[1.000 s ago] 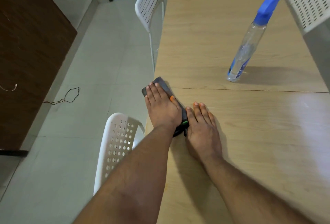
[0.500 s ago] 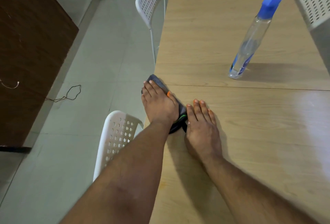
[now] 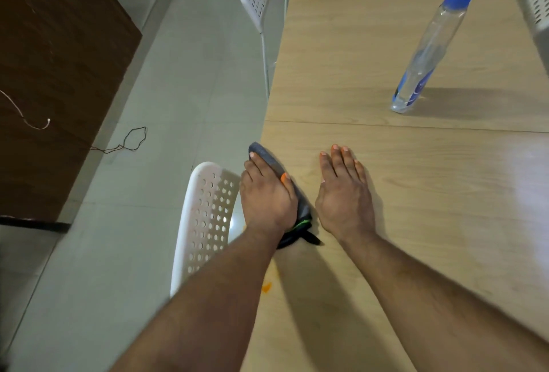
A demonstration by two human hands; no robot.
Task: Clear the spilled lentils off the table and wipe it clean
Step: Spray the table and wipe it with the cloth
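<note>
Mostly done, by the look: no lentils visible on tabletop (image 3: 386, 223) exc. small orange bit (image 3: 266, 286) nr edge. Left hand (image 3: 267, 199) flat, pressing dark cloth (image 3: 269, 161) at edge; right hand (image 3: 344, 196) flat, fingers together, holding nothing. Wiping prob. left.

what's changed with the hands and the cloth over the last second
The left hand has slid the dark cloth back along the table edge, toward the person. The right hand now lies apart from the cloth, no longer against it. Both hands remain flat; the spray bottle stands untouched.
</note>
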